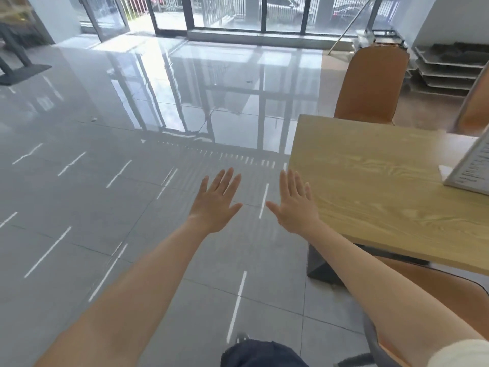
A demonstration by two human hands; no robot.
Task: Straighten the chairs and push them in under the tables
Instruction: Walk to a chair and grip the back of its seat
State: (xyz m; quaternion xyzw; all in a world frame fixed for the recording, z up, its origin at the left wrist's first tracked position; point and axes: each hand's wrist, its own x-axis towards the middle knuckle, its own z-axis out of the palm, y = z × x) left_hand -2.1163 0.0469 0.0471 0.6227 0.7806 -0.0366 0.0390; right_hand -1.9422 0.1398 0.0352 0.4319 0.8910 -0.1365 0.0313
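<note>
— Head view, what are the hands doing?

— Both are stretched out in front, palms down, fingers spread flat. The left hand (215, 205) hangs over bare grey floor (105, 207); the right hand (295, 205) is just beside the near left corner of a wooden table (370, 197), its fingers in front of the table's edge. Neither grasps anything; whether the right one touches the table I cannot tell.

— And the chairs?

— Three orange ones show. The near chair (434, 290) sits below and to the right of the right forearm, its back and grey rim on the person's side, the seat partly under the table's near edge. The far chair (370, 86) stands beyond the table, ahead and right of the right hand, its back upright above the far edge. A sliver of a third chair (476, 107) shows at the right border, also behind the table.

— Anything on the table?

— A standing printed card (471, 168) well to the right of the right hand, with something white at its foot.

— What crowds the area?

— The table's dark base (320, 271) stands on the floor under the right forearm. Far ahead run glass doors (225, 14). To the far right, stacked grey trays (447, 70) lie by the wall beyond the far chair. Far left of the left hand, another table's dark foot (18, 67) rests on the floor. Dark clothing (262, 353) shows at the bottom edge between the arms.
</note>
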